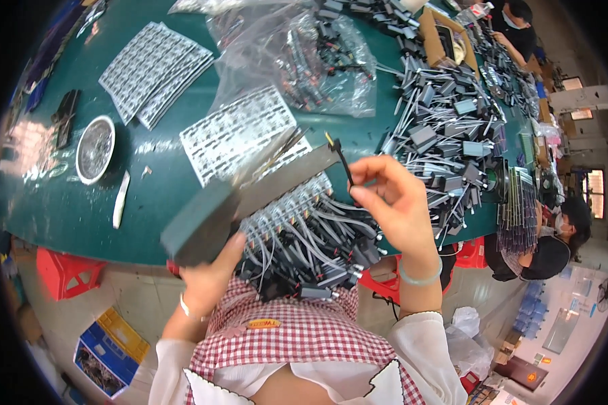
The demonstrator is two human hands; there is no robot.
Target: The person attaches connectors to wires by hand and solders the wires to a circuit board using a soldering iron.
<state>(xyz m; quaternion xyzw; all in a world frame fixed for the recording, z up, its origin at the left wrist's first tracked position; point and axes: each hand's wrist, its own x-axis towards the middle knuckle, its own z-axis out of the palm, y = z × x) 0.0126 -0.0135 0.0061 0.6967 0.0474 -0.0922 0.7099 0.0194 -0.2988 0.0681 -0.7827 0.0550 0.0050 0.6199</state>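
My left hand (pixel 209 283) is closed round the near end of a dark grey block (pixel 199 219). A long flat grey bar (pixel 287 181) runs from the block toward my right hand, over the circuit boards. My right hand (pixel 392 196) pinches a thin black cable (pixel 343 162) with a yellowish tip, close to the bar's far end. Below the bar lies a row of small circuit boards (pixel 284 214) with grey leads (pixel 331 223). Their black connectors (pixel 304 270) bunch at the table edge above my apron. Part of the left-hand grip is hidden behind the block.
Circuit board panels (pixel 155 71) lie at the left back, another panel (pixel 233 131) in the middle. A white bowl (pixel 96 150) and a white-handled blade (pixel 121 200) are at left. Plastic bags (pixel 297 61) lie behind, piled cable parts (pixel 446 135) at right. Two people sit along the right side.
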